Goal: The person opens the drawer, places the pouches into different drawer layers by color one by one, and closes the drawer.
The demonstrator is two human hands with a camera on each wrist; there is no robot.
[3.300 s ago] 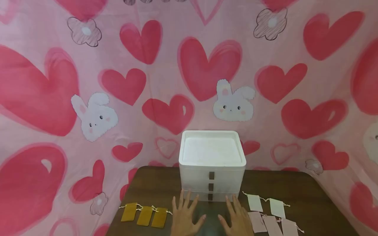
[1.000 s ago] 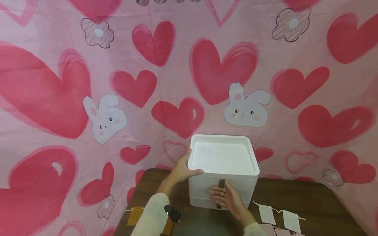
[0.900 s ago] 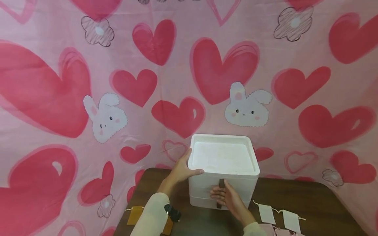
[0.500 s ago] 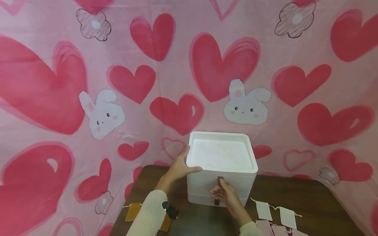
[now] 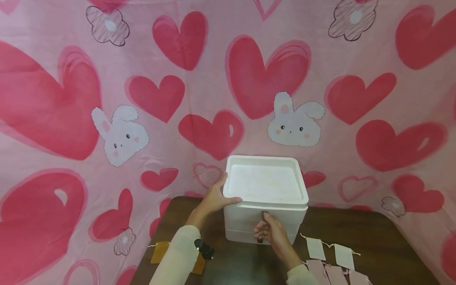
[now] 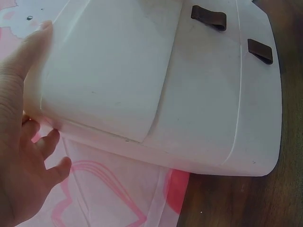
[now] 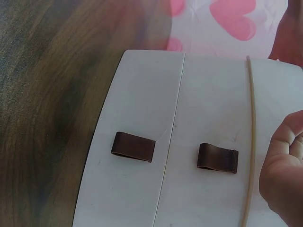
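Note:
A white drawer box (image 5: 265, 182) with brown pull tabs down its front stands at the back of the table. Its top drawer (image 5: 246, 215) sticks out slightly below the lid. My left hand (image 5: 213, 200) grips the box's upper left front corner, thumb along the front rim and fingers on the side. With thumb and fingers, my right hand (image 5: 276, 233) pinches the uppermost pull tab (image 5: 264, 215); the other fingers curl in front of the lower drawers. Two lower pull tabs (image 7: 135, 146) show in the right wrist view, where the pinched tab lies out of frame.
Mustard drawstring pouches (image 5: 160, 252) lie left on the dark wooden table (image 5: 235, 269), partly hidden by the left sleeve. White pouches (image 5: 315, 249) and pink pouches (image 5: 317, 273) lie at the right. A pink heart-patterned cloth (image 5: 199, 91) hangs behind the box.
From flat above the table, both hands have gone to the box: the left to its corner, the right to the top tab. The top drawer has come out slightly. The view has shifted.

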